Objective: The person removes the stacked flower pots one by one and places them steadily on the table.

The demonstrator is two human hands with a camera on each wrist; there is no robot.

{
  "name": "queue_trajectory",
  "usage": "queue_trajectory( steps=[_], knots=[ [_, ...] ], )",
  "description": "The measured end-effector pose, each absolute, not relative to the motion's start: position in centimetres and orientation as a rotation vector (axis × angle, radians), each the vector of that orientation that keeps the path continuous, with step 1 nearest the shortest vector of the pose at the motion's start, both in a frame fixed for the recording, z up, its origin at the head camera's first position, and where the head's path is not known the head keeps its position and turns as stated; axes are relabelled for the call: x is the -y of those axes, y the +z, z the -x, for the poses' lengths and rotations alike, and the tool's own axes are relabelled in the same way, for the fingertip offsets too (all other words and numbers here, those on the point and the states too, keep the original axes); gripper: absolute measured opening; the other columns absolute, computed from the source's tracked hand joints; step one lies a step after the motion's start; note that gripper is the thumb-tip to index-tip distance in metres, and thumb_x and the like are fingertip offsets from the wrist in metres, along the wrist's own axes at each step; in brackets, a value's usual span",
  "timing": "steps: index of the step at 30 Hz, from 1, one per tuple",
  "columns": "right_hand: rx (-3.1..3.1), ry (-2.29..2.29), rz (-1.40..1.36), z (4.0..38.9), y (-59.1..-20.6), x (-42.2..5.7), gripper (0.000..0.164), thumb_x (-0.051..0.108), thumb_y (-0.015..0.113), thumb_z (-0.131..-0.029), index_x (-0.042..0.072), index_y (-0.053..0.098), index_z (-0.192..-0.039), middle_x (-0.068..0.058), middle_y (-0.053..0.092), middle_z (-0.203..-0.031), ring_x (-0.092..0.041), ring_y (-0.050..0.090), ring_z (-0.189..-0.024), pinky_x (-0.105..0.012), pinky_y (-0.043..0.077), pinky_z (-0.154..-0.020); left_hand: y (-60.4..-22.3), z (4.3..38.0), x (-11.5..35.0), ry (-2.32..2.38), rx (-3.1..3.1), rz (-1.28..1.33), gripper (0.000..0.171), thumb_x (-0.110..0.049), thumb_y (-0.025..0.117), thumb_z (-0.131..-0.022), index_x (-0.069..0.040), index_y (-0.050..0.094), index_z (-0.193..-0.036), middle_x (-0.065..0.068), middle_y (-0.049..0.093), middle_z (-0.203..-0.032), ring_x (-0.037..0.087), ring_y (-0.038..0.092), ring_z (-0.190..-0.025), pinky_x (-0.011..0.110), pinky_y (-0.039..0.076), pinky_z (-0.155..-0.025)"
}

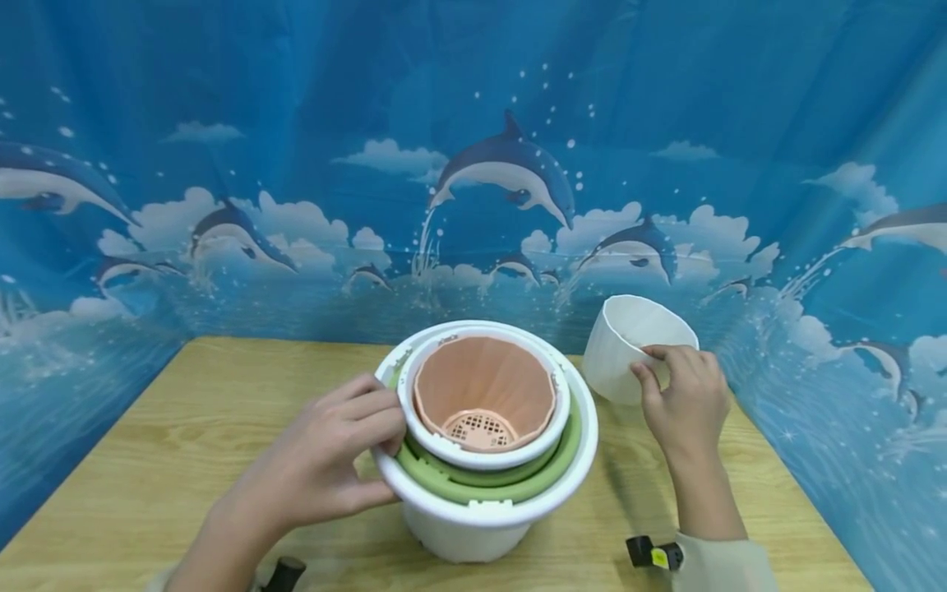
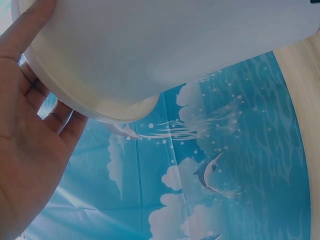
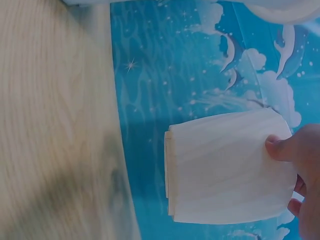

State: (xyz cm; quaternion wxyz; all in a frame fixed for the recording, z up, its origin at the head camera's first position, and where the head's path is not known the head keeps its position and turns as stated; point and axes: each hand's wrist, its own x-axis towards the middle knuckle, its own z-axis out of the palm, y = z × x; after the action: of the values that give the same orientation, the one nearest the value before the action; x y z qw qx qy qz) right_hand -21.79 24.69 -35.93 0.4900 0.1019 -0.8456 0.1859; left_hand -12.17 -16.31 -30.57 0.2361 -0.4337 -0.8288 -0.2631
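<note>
At the middle of the head view stands a nest of flower pots. A large white pot [image 1: 473, 534] is outermost, with a green pot [image 1: 473, 492], a smaller white pot [image 1: 560, 411] and a salmon-coloured pot [image 1: 484, 374] with a perforated bottom inside it. My left hand [image 1: 336, 448] grips the large pot's left rim, fingers over the edge and thumb below it; in the left wrist view the white wall [image 2: 165, 45] fills the top. Right of the nest, my right hand [image 1: 684, 395] pinches the near rim of a separate small white pot [image 1: 608, 362]. The right wrist view shows that pot [image 3: 225, 167] side-on.
A light wooden table [image 1: 163, 460] lies beneath the pots. Around its back and sides hangs a blue curtain [image 1: 333, 107] printed with dolphins and clouds. The separate small pot is close to the table's back right edge.
</note>
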Motion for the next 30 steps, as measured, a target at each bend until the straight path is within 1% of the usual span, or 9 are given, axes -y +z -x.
queue_trajectory(
  steps=[12, 19, 30],
  knots=[
    [2.264, 0.453, -0.025, 22.0, -37.3, -25.9, 0.023, 0.012, 0.081, -0.082, 0.002, 0.071, -0.100, -0.019, 0.070, -0.100, -0.044, 0.056, -0.094, -0.062, 0.043, -0.087, -30.7, 12.1, 16.3, -0.722, 2.278, 1.186, 0.043, -0.026, 0.088, -0.066, -0.026, 0.047, -0.079, -0.018, 0.052, -0.091, 0.004, 0.047, -0.096, 0.026, 0.046, -0.078],
    [2.321, 0.464, 0.036, 22.3, -37.6, -26.6, 0.021, 0.013, 0.079, -0.083, 0.003, 0.072, -0.100, -0.020, 0.070, -0.101, -0.044, 0.055, -0.098, -0.063, 0.041, -0.089, -30.7, 12.2, 16.3, -0.732, 2.281, 1.180, 0.042, -0.028, 0.088, -0.068, -0.026, 0.047, -0.079, -0.018, 0.052, -0.090, 0.004, 0.047, -0.096, 0.026, 0.047, -0.078],
    [2.400, 0.458, 0.120, 22.7, -38.4, -27.8, 0.019, 0.014, 0.077, -0.086, 0.005, 0.072, -0.101, -0.019, 0.069, -0.104, -0.044, 0.054, -0.101, -0.063, 0.041, -0.091, -30.8, 12.2, 16.2, -0.712, 2.238, 1.191, 0.042, -0.028, 0.088, -0.066, -0.025, 0.048, -0.079, -0.018, 0.052, -0.090, 0.004, 0.046, -0.094, 0.024, 0.045, -0.076]
  ],
)
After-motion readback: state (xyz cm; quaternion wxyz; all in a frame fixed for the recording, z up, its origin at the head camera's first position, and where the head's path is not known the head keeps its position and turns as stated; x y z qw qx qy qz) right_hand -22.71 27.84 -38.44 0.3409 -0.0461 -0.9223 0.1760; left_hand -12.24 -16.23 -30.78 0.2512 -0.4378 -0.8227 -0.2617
